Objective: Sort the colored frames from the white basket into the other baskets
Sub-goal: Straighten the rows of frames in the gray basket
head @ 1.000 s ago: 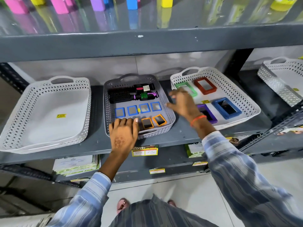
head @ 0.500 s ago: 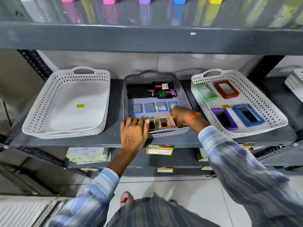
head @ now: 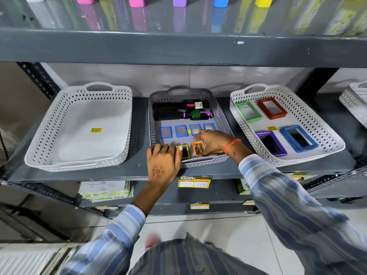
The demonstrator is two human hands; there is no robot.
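While the left hand (head: 162, 165) lies flat, holding nothing, on the grey basket (head: 220, 120) rim, the right hand (head: 213, 141) looks pinched on an orange frame (head: 198, 148) inside; placing step. Next move probably means letting go, then reaching the white basket (head: 327, 133).

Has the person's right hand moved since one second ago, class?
Yes. The right hand has crossed from the right white basket leftward into the grey basket, at the orange frame.

A shop — grey steel shelving (head: 178, 50) carries a "Super Market" price tag (head: 193, 182) and stickered baskets (head: 79, 128).
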